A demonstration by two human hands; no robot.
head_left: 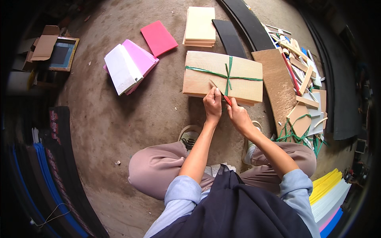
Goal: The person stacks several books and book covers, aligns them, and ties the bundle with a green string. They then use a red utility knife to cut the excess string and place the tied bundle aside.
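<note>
In front of me sits a bundle of striped tan sheets (206,63), tied crosswise with green strapping (246,78) knotted near its middle. My right hand (239,117) is closed around the red handle of a slim knife (227,100). The knife's thin tip points up and left over the bundle's top sheet. My left hand (212,104) is pinched closed beside the blade at the bundle's near edge; what its fingers hold, if anything, is hidden.
Beyond the bundle lie a cream stack (201,24) and a black strip (230,38). Pink and white stacks (123,69) and a red pad (159,38) lie left. On the right are a brown board (274,81) and a heap of offcuts (305,75). Coloured sheets (327,190) stand lower right.
</note>
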